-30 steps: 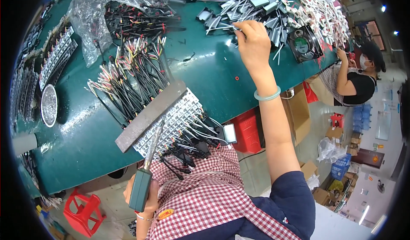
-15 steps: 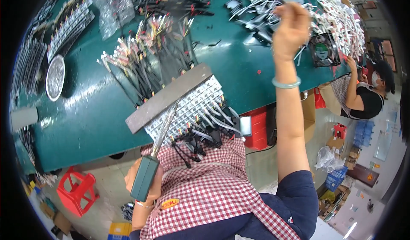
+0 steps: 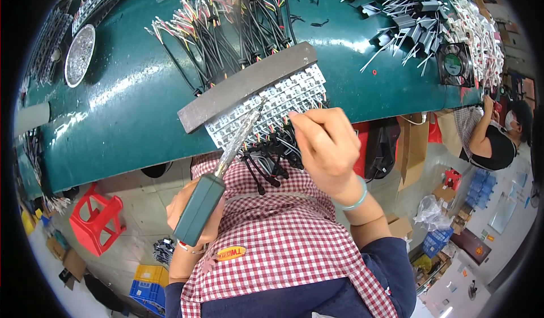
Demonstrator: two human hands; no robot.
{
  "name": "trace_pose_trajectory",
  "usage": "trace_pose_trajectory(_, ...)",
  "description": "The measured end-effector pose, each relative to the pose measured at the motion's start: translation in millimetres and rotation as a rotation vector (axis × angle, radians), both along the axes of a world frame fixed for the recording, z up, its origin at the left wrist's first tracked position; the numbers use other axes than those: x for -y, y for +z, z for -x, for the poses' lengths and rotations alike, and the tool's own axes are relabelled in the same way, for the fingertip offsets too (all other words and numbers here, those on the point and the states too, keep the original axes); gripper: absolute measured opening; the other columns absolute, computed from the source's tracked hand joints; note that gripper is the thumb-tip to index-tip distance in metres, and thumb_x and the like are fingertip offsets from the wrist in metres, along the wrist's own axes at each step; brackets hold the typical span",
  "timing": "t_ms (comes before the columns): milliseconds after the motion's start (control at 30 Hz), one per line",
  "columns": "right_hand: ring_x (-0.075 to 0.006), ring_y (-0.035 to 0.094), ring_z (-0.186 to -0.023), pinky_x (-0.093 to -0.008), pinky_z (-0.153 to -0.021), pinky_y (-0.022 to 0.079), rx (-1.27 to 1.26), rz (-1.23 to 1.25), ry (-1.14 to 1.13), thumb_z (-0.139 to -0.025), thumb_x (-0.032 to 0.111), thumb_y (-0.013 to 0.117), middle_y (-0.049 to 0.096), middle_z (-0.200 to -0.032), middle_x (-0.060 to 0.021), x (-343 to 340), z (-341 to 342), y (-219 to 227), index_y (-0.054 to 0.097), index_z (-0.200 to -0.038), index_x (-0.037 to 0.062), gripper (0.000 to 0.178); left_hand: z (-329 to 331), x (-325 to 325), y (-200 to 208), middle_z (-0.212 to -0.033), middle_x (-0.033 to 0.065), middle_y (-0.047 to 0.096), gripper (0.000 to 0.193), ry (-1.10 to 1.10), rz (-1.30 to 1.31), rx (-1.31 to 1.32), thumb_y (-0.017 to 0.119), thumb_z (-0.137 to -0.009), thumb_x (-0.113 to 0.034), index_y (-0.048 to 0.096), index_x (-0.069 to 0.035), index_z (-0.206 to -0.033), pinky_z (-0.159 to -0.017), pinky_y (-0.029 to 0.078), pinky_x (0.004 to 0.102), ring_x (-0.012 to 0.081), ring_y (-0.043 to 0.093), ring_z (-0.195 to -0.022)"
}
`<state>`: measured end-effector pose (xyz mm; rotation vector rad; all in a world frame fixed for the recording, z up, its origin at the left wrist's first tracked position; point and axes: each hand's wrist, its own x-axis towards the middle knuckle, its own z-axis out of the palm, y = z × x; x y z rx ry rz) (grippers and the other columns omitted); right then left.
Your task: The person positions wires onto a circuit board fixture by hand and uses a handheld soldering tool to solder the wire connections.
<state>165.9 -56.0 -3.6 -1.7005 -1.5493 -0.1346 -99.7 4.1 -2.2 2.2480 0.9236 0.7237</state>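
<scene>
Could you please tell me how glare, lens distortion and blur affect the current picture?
In the head view, white glare streaks the green tabletop; in the head view, the fisheye lens bows straight edges and leaves the corners black; in the head view, a hazy patch softens the upper black cables, and the soldering iron has a slightly smeared shaft.

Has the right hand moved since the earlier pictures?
Yes: judged against the fan, the right hand came left and toward the apron, from grey parts to the boards.
</scene>
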Motion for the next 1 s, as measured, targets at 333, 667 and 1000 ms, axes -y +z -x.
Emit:
trace_pose_trajectory(333,-0.0237,0.059,-0.067,-0.0335,-0.055,0.046,0.015,-0.039,-0.141,-0.072,-0.006,0.075,0.060,-0.080,-0.0084,5,14,-29,0.069,-0.095,0.0003,0.025,-5,-1,2,-0.092,0.0198,0.070,0.026,-0.065,0.047,0.060,0.076,-0.065,0.002,0.071,0.006,-0.090,-0.068,0.058,0.0349,0.0322,0.072,-0.077)
trace_pose_trajectory(667,-0.0224,0.059,-0.066,-0.0324,-0.055,0.046,0.060,-0.021,-0.134,-0.072,-0.001,0.073,0.060,-0.081,-0.0073,5,13,-30,0.070,-0.095,0.0011,0.024,-12,-4,4,-0.090,0.0212,0.069,0.027,-0.126,0.089,0.082,0.076,-0.068,0.001,0.070,0.006,-0.094,-0.066,0.054,0.0363,0.0343,0.069,-0.072)
trace_pose_trajectory(1000,-0.0221,0.060,-0.067,-0.0318,-0.056,0.046,0.076,-0.006,-0.122,-0.072,0.000,0.069,0.061,-0.080,-0.0068,4,11,-28,0.069,-0.094,0.0012,0.023,-16,-5,2,-0.086,0.0190,0.067,0.025,-0.130,0.123,0.082,0.076,-0.069,0.001,0.070,0.005,-0.092,-0.064,0.054,0.0362,0.0326,0.068,-0.070)
